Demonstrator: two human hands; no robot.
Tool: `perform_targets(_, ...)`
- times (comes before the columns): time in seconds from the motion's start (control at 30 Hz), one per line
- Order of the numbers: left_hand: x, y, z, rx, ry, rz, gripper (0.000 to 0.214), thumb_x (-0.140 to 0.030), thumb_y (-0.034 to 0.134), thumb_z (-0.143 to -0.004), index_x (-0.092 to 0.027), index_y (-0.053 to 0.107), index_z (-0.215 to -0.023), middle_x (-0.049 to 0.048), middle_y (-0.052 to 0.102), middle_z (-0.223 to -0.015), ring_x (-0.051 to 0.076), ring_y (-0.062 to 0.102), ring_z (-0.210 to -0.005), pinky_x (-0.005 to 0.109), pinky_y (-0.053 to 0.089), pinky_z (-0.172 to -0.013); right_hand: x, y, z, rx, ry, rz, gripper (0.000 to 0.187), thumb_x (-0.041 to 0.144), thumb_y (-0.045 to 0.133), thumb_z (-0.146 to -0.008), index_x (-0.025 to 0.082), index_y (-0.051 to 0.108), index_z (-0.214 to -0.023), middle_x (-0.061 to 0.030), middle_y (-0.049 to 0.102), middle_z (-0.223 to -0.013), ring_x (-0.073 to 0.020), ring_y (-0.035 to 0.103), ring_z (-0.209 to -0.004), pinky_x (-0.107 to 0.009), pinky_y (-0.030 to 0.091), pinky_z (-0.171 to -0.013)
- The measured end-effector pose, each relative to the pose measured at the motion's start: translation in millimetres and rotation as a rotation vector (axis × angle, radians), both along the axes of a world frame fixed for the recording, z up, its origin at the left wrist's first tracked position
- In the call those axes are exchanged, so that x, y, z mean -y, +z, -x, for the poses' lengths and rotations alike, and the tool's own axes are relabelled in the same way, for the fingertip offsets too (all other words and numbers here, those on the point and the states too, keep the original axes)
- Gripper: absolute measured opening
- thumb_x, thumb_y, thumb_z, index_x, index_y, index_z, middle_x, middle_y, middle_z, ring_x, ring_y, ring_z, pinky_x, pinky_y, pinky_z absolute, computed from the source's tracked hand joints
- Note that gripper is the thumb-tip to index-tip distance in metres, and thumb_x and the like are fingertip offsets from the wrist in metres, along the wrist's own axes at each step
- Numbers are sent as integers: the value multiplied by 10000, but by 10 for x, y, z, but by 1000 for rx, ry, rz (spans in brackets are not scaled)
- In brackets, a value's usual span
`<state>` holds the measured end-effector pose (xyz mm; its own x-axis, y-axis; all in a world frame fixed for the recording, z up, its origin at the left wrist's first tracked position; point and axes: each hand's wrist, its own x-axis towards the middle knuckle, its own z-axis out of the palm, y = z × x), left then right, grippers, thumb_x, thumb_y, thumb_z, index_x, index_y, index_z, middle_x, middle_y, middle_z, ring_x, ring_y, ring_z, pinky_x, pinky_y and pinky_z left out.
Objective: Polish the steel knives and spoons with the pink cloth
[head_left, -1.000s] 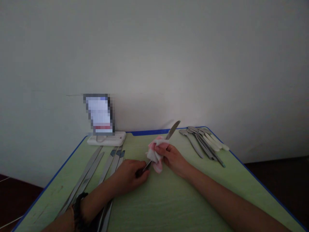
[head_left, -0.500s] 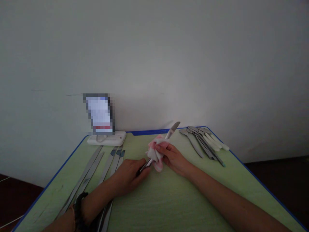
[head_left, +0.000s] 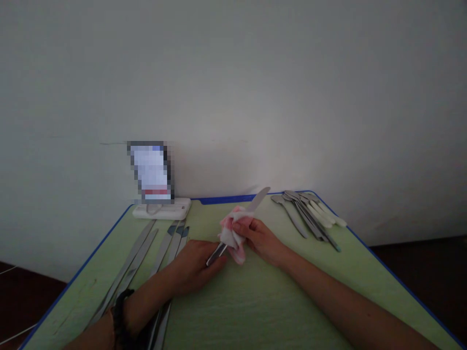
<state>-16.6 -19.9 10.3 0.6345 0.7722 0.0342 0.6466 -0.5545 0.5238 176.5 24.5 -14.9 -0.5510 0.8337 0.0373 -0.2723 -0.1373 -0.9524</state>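
A metal table knife (head_left: 260, 198) is held above the middle of the table, its blade pointing up and away to the right. My left hand (head_left: 199, 265) is closed around its handle. With thumb and fingers closed, my right hand (head_left: 260, 238) pinches a pink and white cloth (head_left: 233, 233) wrapped about the knife near where blade and handle meet. The cloth hides that middle stretch, and its loose end hangs below my right fingers.
Several table knives (head_left: 136, 243) lie lengthwise on the left, partly under my left forearm. Spoons and other cutlery (head_left: 302, 214), some white-handled, are heaped at the back right. A blurred phone (head_left: 151, 170) stands on a white base (head_left: 162, 209) against the wall. Blue edging rims the green table (head_left: 255, 311).
My right hand and the cloth have shifted slightly down and left along the knife. The knife has turned a little, showing its blade differently. My left hand keeps its place.
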Motion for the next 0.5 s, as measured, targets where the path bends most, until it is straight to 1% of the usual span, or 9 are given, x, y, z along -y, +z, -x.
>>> perform_targets(0.1,0,19,13,1,4,7,338,-339,339,-924,-175,603,-790,-6,561,-637,130,511,-566,217,346,-566,4,12,3,25,4,-14,371,447,636,-790,162,673,-1025,-48,654,-821,-162,606,-774,-314,454,-797)
perform_targets(0.17,1,22,17,5,8,6,365,-361,320,-925,-172,562,-729,-11,524,-610,128,486,-549,221,336,-553,6,23,4,24,6,-14,384,458,637,-784,153,670,-1015,-45,653,-802,-156,599,-753,-306,455,-775)
perform_targets(0.3,6,36,6,-4,38,45,415,-341,216,-931,-196,409,-594,2,490,-586,135,478,-547,238,353,-581,16,49,4,20,-10,0,360,451,642,-781,143,670,-965,-16,636,-734,-113,555,-640,-241,429,-650)
perform_targets(0.4,9,35,-8,-39,52,46,388,-337,184,-922,-214,332,-584,7,466,-576,142,461,-535,249,347,-572,24,59,7,21,-15,13,333,437,627,-796,142,666,-945,1,620,-712,-96,528,-601,-230,406,-624)
perform_targets(0.5,8,19,-13,-48,59,15,369,-342,191,-919,-216,343,-608,13,479,-593,152,475,-549,258,346,-578,25,53,9,13,-27,25,327,429,639,-786,140,662,-936,-2,619,-725,-105,537,-640,-232,400,-638)
